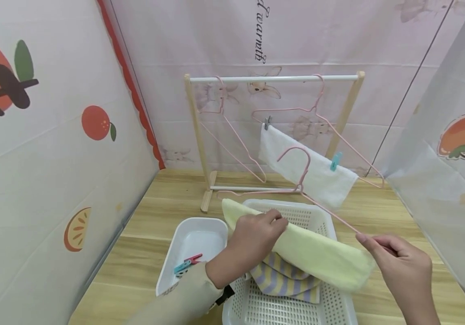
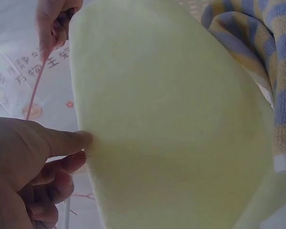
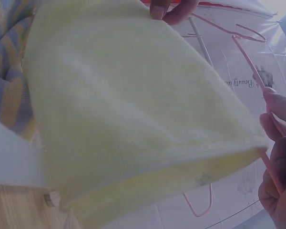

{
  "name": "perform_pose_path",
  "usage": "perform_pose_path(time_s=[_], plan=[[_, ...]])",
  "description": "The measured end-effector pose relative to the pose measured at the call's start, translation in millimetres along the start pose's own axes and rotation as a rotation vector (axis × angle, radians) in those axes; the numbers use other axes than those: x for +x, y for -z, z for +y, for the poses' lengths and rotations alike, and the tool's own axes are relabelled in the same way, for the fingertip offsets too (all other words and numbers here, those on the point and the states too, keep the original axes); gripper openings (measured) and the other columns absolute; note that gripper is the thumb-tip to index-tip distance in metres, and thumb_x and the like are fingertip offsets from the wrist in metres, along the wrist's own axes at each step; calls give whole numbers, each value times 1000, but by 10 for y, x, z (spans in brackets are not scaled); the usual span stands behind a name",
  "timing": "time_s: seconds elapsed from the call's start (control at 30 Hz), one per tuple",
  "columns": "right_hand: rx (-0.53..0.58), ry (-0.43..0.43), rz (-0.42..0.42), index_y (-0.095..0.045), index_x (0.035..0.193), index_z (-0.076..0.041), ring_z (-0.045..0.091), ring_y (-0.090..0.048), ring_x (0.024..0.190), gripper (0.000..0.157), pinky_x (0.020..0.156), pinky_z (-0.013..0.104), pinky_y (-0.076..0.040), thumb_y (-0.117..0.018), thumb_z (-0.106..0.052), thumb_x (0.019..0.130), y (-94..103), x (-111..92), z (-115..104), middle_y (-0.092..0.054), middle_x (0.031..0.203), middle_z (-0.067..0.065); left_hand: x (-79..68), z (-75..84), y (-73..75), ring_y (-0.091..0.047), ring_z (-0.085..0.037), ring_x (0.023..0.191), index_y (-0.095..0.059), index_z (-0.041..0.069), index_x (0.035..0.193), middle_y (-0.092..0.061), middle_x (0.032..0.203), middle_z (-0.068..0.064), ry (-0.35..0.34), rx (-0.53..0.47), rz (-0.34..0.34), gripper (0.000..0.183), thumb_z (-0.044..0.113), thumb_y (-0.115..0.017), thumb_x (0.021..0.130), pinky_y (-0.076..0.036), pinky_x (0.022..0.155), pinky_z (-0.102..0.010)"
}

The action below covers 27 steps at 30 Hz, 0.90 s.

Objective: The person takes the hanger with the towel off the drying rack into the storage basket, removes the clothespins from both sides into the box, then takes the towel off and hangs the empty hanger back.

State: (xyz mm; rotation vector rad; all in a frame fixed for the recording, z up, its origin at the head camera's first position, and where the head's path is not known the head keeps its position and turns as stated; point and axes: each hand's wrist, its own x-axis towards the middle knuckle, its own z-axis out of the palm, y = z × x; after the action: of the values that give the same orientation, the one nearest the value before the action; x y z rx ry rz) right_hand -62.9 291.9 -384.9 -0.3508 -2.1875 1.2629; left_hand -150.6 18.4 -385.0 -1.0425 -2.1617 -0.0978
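Note:
My left hand [image 1: 257, 230] pinches the top edge of a folded pale yellow towel [image 1: 322, 255], near its middle. In the left wrist view, thumb and fingertips close on that edge of the towel [image 2: 171, 105]. My right hand [image 1: 403, 262] grips one end of a pink wire hanger [image 1: 330, 212], whose hook points up and left. In the right wrist view, the hanger [image 3: 250, 62] runs through the fingers beside the towel's corner. The hanger's lower bar is hidden along the towel's top edge. Below lies a yellow-and-purple striped towel [image 1: 285, 277].
The striped towel lies in a white perforated basket [image 1: 340, 302]. To its left, a white tray [image 1: 175, 239] holds several clothespins [image 1: 188, 264]. Behind stands a rack [image 1: 273, 79] with two pink hangers; from one hangs a white cloth [image 1: 301, 158], clipped by a grey and a teal clothespin [image 1: 336, 161].

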Motion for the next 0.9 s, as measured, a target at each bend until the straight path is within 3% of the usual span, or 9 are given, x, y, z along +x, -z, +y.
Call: perform_pose_path(time_s=[0.1,0.23,0.37,0.53,0.73,0.9], plan=[[-2,-1,7,-78,76,-7,1,-55,50,12,45,18,-39,-88,-12,77,-9,-8,-7,-70,63,-15,11,11,-21,-61,-2,56,-74,20,90,-69,90,6,-23,41,-2,15,6,-70,91,-39,41,-19],[8,13,24,-77,74,-7,3,-47,44,13,41,21,-35,-89,-12,77,-27,-14,-18,-69,61,-12,-3,36,-25,-62,-1,56,-76,19,88,-70,87,7,-42,63,-29,13,7,-71,90,-39,41,-17],[-17,10,45,-77,74,-8,6,-39,40,14,38,23,-31,-89,-15,78,-21,-8,-30,-67,58,-11,-38,60,-18,-57,0,53,-75,19,85,-70,85,7,-47,35,-59,15,5,-70,87,-36,41,-18],[-47,32,63,-77,72,-11,7,-36,38,17,38,24,-30,-90,-19,76,-23,6,-38,-63,54,-8,-100,88,13,-40,-1,47,-72,20,81,-68,83,7,-59,-1,-102,17,3,-71,82,-26,40,-17],[-54,56,75,-74,67,-12,6,-33,36,19,36,24,-28,-90,-19,76,-55,-7,-13,-56,49,-4,-194,147,61,-44,0,49,-72,21,80,-70,84,7,-79,-62,-136,16,5,-74,82,-30,40,-16],[-55,82,94,-73,66,-12,5,-34,38,21,37,23,-28,-90,-20,76,-76,5,-13,-54,48,-6,-256,185,119,-35,-1,51,-70,21,78,-68,82,8,-83,-112,-150,17,5,-75,81,-25,42,-17]])
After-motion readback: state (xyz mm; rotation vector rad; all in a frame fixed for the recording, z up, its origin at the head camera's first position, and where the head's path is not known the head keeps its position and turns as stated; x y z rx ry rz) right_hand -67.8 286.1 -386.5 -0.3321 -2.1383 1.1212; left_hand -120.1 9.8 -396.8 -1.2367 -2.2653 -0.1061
